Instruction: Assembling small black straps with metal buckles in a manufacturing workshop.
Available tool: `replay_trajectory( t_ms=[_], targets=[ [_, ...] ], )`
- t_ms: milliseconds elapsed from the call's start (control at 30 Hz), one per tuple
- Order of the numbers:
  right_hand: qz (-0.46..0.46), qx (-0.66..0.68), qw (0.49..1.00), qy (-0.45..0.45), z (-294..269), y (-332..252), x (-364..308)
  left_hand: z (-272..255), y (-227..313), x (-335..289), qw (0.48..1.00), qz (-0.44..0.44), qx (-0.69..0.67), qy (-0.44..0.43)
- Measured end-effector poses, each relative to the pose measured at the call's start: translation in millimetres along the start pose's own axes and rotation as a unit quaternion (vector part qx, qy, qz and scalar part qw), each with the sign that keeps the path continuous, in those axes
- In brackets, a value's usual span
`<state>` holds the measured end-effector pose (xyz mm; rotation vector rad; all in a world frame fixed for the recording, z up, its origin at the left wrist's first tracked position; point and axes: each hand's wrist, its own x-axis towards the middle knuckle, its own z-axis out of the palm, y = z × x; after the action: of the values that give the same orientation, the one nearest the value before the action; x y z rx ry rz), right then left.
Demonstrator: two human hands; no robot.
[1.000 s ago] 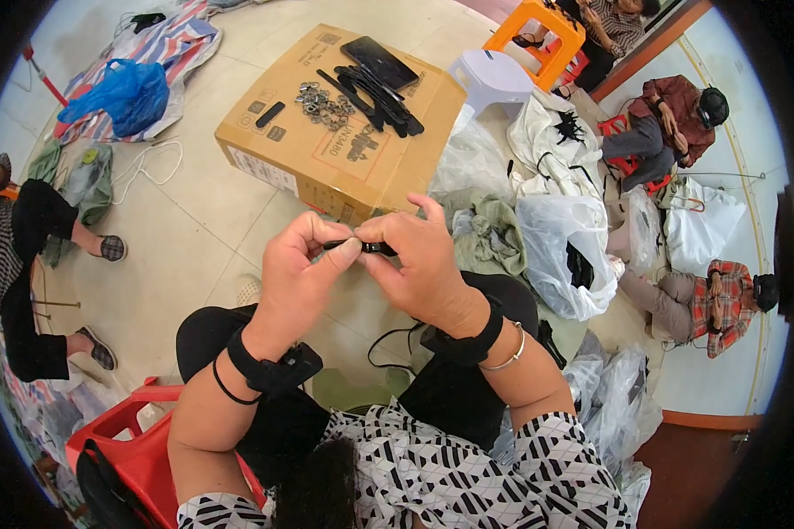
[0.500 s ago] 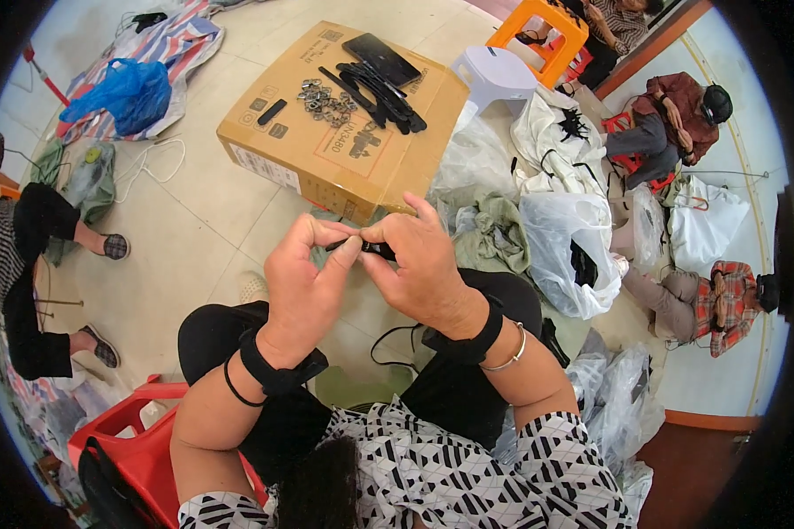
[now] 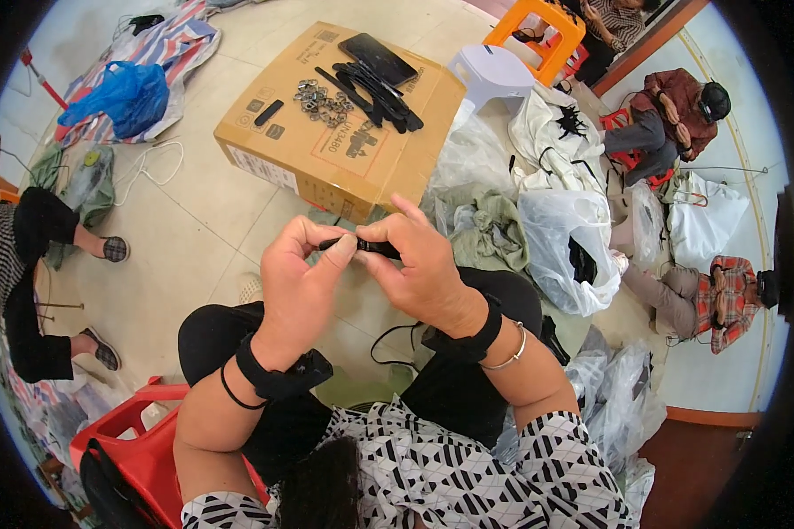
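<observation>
In front of my knees, both hands pinch a short black strap (image 3: 379,248) between thumbs and fingertips. My left hand (image 3: 293,278) is closed on its left end, and my right hand (image 3: 422,269) grips the right end. Fingers cover much of the strap, so its details are hidden. Just beyond my hands stands a cardboard box (image 3: 419,163). On its top lie a pile of small metal buckles (image 3: 323,103), a bundle of black straps (image 3: 381,99), a dark phone (image 3: 378,58) and a separate short black strip (image 3: 269,113).
Clear plastic bags (image 3: 551,225) and green cloth (image 3: 488,231) lie right of the box, with a white stool (image 3: 491,72) behind. A red chair (image 3: 141,441) is at lower left. Seated people (image 3: 679,115) are on the right, another person (image 3: 40,229) at left.
Both hands keep their pinch on the strap. My left thumb and fingers have shifted slightly left and down; more of the strap shows between the hands.
</observation>
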<state>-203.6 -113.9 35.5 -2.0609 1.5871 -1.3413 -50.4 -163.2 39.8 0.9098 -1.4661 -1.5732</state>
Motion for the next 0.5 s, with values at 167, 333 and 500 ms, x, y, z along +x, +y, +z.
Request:
replay_trajectory(
  t_ms=[167, 333, 500],
  targets=[
    [0.041, 0.061, 0.997, -0.023, -4.7, 0.5, 1.6, -11.8, 0.3, 7.7, 0.992, -0.083, -0.079, -0.057],
    [0.043, 0.065, 0.997, -0.023, -3.4, -2.2, 3.2, -13.9, 2.7, 7.5, 0.984, -0.108, -0.123, -0.074],
    [-0.035, -0.002, 0.999, 0.018, -0.2, -1.5, 3.3, -8.2, 3.9, 3.7, 0.984, -0.092, -0.143, -0.045]
  ],
)
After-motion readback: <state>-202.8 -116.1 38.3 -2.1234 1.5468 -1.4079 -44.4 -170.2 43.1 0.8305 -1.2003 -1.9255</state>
